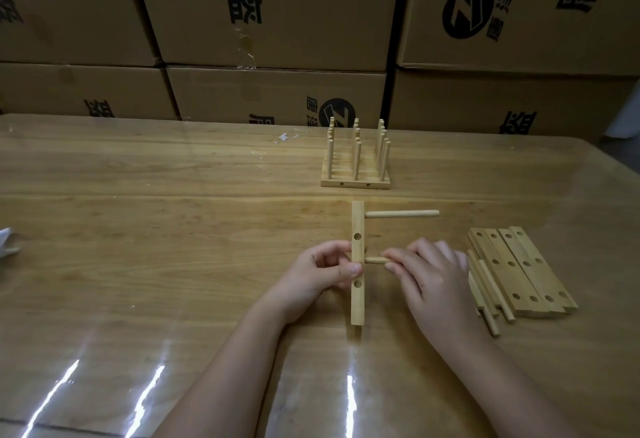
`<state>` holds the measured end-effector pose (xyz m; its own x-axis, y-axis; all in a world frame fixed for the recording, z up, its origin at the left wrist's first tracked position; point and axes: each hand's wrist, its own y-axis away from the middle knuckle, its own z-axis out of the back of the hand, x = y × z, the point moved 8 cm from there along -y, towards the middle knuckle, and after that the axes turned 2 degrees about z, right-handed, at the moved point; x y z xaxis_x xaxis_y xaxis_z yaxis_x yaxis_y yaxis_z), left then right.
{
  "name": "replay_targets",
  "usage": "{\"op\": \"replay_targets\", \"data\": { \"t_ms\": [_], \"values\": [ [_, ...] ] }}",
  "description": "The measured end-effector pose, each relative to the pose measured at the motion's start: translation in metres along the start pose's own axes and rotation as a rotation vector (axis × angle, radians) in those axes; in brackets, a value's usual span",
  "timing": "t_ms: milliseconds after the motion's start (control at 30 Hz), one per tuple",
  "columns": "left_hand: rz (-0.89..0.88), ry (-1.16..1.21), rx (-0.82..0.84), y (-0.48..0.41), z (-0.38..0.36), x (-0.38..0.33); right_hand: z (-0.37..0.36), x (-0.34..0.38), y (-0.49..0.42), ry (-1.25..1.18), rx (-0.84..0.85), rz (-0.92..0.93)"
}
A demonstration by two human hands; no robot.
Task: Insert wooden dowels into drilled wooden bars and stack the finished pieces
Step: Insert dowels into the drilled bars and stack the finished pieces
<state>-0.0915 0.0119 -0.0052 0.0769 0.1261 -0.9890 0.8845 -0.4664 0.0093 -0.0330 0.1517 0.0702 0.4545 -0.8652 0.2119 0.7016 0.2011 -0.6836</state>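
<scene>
A drilled wooden bar stands on edge on the table, running away from me. My left hand pinches it at its middle. One dowel sticks out of the bar's far end to the right. My right hand grips a second dowel, whose tip is at the bar's middle hole. Finished bars with upright dowels stand grouped at the back. Several loose drilled bars and loose dowels lie to the right of my right hand.
The wooden table has a glossy clear cover with light glare near the front. Stacked cardboard boxes wall off the far edge. A crumpled white item lies at the left edge, and a white scrap near the back.
</scene>
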Motion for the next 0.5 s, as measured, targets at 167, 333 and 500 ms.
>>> {"op": "replay_targets", "data": {
  "t_ms": [167,333,500],
  "values": [
    [0.009,0.183,-0.045,-0.003,0.003,-0.002,0.021,-0.015,0.002,-0.027,-0.197,-0.104],
    [-0.012,0.381,-0.105,-0.003,0.015,-0.003,0.021,-0.057,0.008,-0.208,-0.226,-0.473],
    [-0.004,0.444,-0.117,-0.006,0.018,0.000,-0.031,-0.053,0.015,0.105,0.372,-0.386]
  ]
}}
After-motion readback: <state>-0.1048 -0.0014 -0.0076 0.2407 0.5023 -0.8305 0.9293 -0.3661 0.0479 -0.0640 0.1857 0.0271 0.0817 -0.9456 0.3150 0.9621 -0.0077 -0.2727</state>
